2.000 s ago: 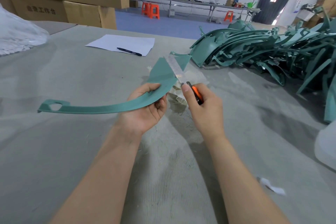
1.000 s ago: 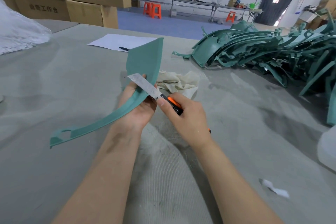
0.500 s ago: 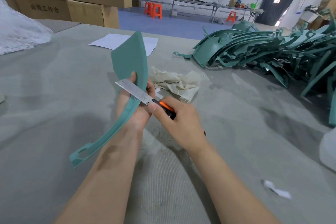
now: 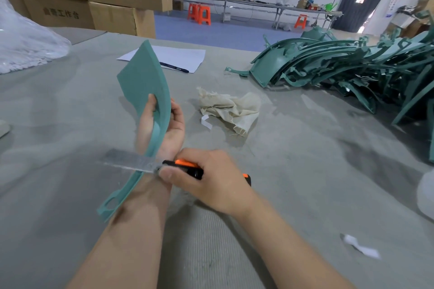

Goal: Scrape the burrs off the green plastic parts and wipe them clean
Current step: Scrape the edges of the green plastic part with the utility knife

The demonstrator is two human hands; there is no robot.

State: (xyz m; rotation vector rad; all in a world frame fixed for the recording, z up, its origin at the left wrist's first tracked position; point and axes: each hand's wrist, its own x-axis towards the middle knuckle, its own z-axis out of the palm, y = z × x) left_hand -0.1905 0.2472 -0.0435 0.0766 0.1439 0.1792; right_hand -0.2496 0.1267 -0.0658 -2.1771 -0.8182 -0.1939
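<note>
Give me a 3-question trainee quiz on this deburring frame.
1. True or false: the left hand holds the green part upright.
2. Which tool is in the right hand? A) scissors B) utility knife C) file
3. Fill in: the rag lies on the ____, untouched.

Key: 1 true. 2 B; its blade lies against the part's narrow strip. 3 table, between the held part and the pile of green parts.

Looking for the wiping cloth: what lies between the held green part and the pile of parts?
The crumpled cloth lies there on the table, per the head view.
</note>
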